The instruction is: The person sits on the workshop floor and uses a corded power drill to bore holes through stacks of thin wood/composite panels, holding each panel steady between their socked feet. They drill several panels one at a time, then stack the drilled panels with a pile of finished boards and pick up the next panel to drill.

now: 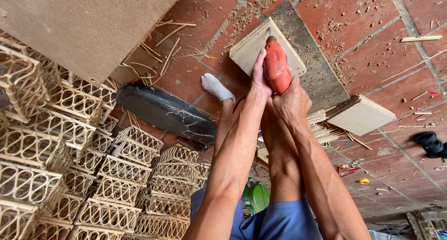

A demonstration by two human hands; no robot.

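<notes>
I see both hands wrapped around the red drill (276, 67) at upper centre, left hand (259, 77) beside right hand (292, 100), bit pressed into the top board (251, 47), sawdust already scattered, another board stack (361, 113) waiting at right.

Single head-worn view, looking steeply down past the knees, close over the tiled floor (363, 49)

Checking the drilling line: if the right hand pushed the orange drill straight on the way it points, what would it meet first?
The right hand drives the drill toward the pale board on the floor; the tip seems already at it, so the board comes first, though depth is unclear.
</notes>
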